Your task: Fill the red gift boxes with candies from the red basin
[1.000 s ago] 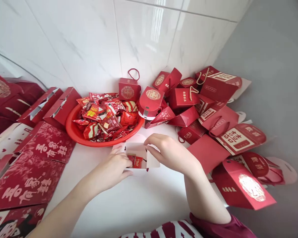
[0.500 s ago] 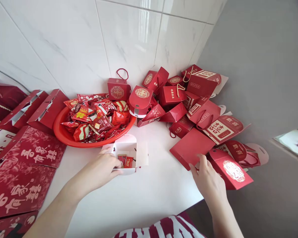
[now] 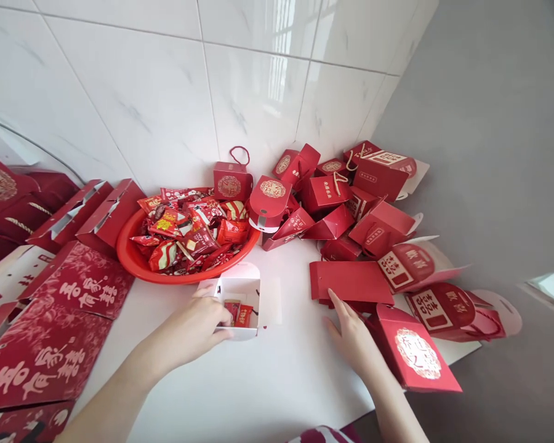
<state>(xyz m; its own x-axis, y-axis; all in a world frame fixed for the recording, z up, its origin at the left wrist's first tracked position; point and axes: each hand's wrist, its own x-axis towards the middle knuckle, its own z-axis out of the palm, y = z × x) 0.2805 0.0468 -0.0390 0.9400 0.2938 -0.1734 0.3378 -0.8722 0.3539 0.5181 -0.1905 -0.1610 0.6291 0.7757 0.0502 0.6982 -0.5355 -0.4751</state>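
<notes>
My left hand (image 3: 205, 317) grips the left wall of an open candy box (image 3: 253, 289), white inside, which stands on the table with its flaps spread. Inside lie a few small red-wrapped candies (image 3: 243, 315), partly covered by my fingertips. My right hand (image 3: 351, 335) is open, fingers stretched and thumb apart, against the near edge of a plain red box (image 3: 351, 280) lying on its side. A red box with a round gold emblem (image 3: 418, 354) sits beside my right wrist, near the table's edge. Behind the candy box stands a red basin (image 3: 184, 275) heaped with wrapped candies and snacks.
Several red gift boxes (image 3: 327, 192) with cord handles are piled at the back right against the tiled wall (image 3: 157, 92). Flat printed red boxes (image 3: 41, 357) line the left side, with upright open-topped ones (image 3: 111, 212) behind them. A grey wall (image 3: 480, 154) bounds the right.
My right hand has shifted left and its fingers have straightened. The plain red box has turned and moved slightly. My left hand keeps its hold on the candy box. The view has tilted up.
</notes>
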